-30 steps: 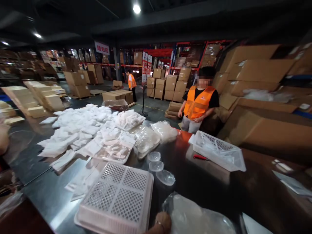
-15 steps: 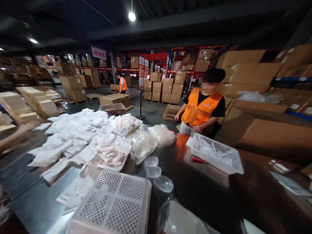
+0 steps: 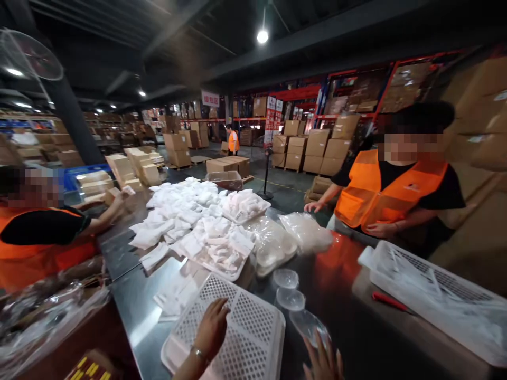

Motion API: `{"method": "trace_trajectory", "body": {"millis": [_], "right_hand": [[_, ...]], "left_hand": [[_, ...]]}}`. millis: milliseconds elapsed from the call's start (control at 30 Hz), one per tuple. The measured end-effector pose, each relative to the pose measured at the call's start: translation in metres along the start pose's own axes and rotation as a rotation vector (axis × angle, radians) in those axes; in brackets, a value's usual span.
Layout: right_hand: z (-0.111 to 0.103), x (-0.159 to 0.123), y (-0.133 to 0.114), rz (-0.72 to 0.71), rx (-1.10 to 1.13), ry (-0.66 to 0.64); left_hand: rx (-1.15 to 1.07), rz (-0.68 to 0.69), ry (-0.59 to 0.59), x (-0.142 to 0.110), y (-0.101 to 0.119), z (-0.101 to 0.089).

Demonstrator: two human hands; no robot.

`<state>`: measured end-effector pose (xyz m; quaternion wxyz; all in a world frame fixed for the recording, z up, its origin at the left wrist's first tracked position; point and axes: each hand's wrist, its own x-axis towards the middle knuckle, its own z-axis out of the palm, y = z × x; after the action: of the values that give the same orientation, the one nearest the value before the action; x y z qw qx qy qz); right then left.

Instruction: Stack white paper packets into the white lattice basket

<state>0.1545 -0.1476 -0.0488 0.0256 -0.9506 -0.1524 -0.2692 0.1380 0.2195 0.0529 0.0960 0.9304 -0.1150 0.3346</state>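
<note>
Your left hand [image 3: 212,330] lies flat, unclenched, on the upturned white basket [image 3: 253,338]; your right hand [image 3: 322,361] spreads loose beside clear lids [image 3: 289,298] on the steel table [image 3: 134,306]; cardboard boxes [image 3: 317,150] fill the warehouse.

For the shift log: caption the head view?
Left hand rests on an upturned white basket; right hand reaches for a clear lid on the steel table.

Dim warehouse w/ red racking [image 3: 317,89], stacked cartons [image 3: 312,150], ceiling lamps [image 3: 262,36], grey concrete floor [image 3: 289,187].
</note>
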Motion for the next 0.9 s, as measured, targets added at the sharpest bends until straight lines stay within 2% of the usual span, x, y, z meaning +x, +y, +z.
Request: {"method": "trace_trajectory", "body": {"millis": [67, 167, 233, 333, 400, 467, 533, 667, 800, 900], "right_hand": [[0.016, 0.046, 0.008, 0.011, -0.011, -0.084], [0.028, 0.112, 0.007, 0.075, 0.055, -0.28], [0.034, 0.148, 0.007, 0.138, 0.107, -0.362], [0.048, 0.178, 0.017, 0.341, 0.122, -0.403], [0.06, 0.178, 0.027, 0.48, 0.132, -0.444], [0.068, 0.167, 0.034, 0.548, 0.183, -0.493], [0.071, 0.153, 0.037, 0.55, 0.265, -0.525], [0.069, 0.148, 0.041, 0.518, 0.387, -0.458], [0.081, 0.183, 0.054, 0.56, 0.406, -0.361], [0.098, 0.211, 0.061, 0.566, 0.396, -0.311]], "left_hand": [[-0.009, -0.049, -0.11, 0.012, -0.009, 0.004], [-0.048, -0.165, -0.372, 0.04, -0.012, 0.014], [-0.077, -0.217, -0.544, 0.063, -0.012, 0.023], [-0.081, -0.259, -0.733, 0.089, -0.015, 0.041], [-0.065, -0.298, -0.813, 0.094, -0.02, 0.056], [-0.057, -0.319, -0.822, 0.089, -0.025, 0.069], [-0.063, -0.325, -0.795, 0.081, -0.029, 0.077], [-0.089, -0.348, -0.776, 0.072, -0.026, 0.078], [-0.149, -0.327, -0.723, 0.051, -0.023, 0.06], [-0.128, -0.359, -0.555, 0.011, -0.032, 0.03]]}}
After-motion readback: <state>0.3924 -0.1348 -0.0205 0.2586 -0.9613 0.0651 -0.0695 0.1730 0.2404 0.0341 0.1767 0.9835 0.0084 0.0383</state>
